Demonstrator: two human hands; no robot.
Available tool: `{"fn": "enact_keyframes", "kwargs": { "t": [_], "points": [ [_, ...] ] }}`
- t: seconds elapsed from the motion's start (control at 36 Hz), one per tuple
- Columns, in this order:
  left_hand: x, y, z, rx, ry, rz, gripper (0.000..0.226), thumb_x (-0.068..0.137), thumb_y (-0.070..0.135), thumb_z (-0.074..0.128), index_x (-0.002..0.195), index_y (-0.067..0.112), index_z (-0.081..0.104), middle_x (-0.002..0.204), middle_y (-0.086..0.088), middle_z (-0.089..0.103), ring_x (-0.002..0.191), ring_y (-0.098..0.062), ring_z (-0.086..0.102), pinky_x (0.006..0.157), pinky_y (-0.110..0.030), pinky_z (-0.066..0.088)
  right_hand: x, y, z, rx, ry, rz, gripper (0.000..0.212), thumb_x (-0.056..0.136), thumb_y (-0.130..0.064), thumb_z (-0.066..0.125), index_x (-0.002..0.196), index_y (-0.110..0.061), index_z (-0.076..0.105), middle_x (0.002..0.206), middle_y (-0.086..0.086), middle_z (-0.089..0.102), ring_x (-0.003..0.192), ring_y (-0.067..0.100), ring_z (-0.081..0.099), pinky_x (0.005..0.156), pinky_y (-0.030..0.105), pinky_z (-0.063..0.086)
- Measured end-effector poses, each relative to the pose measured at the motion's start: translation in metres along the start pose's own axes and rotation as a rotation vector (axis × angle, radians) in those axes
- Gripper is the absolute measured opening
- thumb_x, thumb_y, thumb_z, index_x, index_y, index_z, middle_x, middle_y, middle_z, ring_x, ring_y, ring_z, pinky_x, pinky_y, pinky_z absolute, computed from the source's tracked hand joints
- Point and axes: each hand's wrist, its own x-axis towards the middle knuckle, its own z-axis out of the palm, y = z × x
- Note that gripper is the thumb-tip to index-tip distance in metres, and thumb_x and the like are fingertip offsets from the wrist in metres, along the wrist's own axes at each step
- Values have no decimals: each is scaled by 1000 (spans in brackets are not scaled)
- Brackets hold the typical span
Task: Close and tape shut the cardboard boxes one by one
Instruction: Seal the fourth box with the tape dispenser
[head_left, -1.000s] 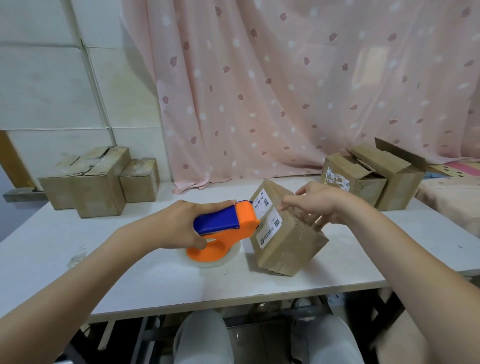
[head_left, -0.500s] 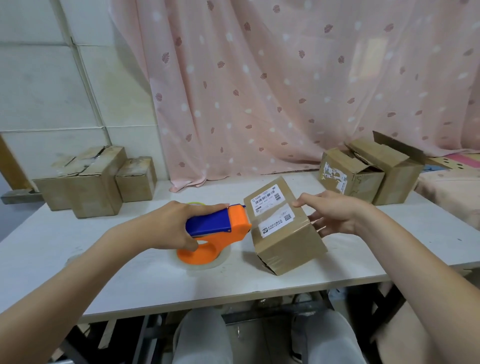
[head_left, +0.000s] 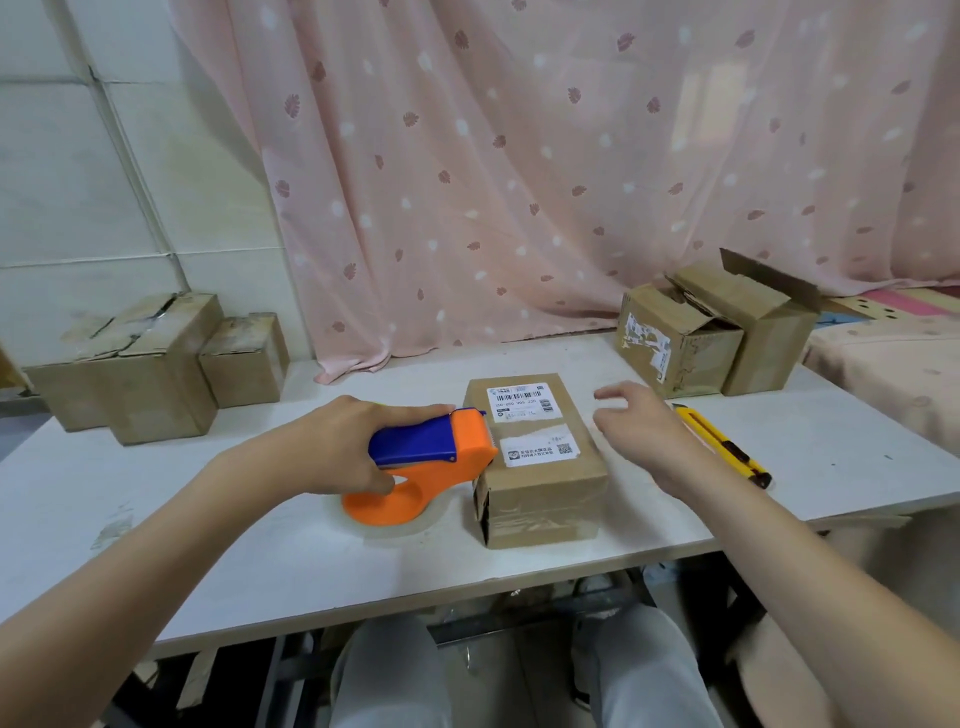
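A small closed cardboard box (head_left: 540, 483) with two white labels on top lies flat on the white table (head_left: 234, 545), clear tape across its near face. My left hand (head_left: 337, 447) grips the orange and blue tape dispenser (head_left: 431, 462), whose front end touches the box's left side. My right hand (head_left: 641, 431) hovers just right of the box with relaxed fingers, holding nothing. Two open boxes (head_left: 711, 338) stand at the back right, flaps up. Closed boxes (head_left: 150, 364) are stacked at the back left.
A yellow and black utility knife (head_left: 722, 444) lies on the table right of my right hand. A pink patterned curtain (head_left: 519, 156) hangs behind the table. A pink-covered surface (head_left: 893, 358) adjoins the table's right edge. My knees show under the front edge.
The labelled box went from tilted on an edge to lying flat. My right hand has let go of it and moved off to the right. The dispenser stayed at the box's left side.
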Motion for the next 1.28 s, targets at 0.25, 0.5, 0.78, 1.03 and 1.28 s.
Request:
{"fn": "enact_keyframes", "kwargs": {
  "t": [0.25,0.5,0.78,1.03,1.28],
  "points": [
    [13,2,6,-6,36,6,92,79,34,71,144,67,15,93,16,58,75,-7,54,60,-18,35,-34,-23,30,-732,-241,-519,44,107,-35,33,144,-15,44,157,1,37,147,23,28,116,36,26],
    [11,0,2,-27,-23,-3,93,81,27,71,147,62,16,92,23,51,75,-7,53,59,-15,34,-38,-2,33,-938,-177,-553,70,101,-58,11,160,-21,13,167,-3,13,154,13,7,121,29,13],
    [2,-4,-3,-56,-39,-12,93,81,33,73,144,66,12,90,23,51,74,-8,53,60,-15,36,-35,3,36,-951,-156,-561,69,101,-55,7,160,-21,13,167,-3,12,154,12,5,122,28,8],
    [-2,2,-8,-34,-50,-7,92,83,30,73,148,60,15,85,27,45,72,-7,50,57,-13,33,-32,6,38,-926,-141,-579,91,85,-64,-11,160,-20,16,167,-3,14,154,11,6,121,25,5],
    [-20,-18,-17,-26,-63,-57,93,78,24,69,136,73,16,73,12,51,61,-7,48,53,-15,36,-28,9,41,-973,-130,-592,113,72,-67,-34,160,-18,17,167,-2,16,154,11,9,123,25,3]
  ]
}}
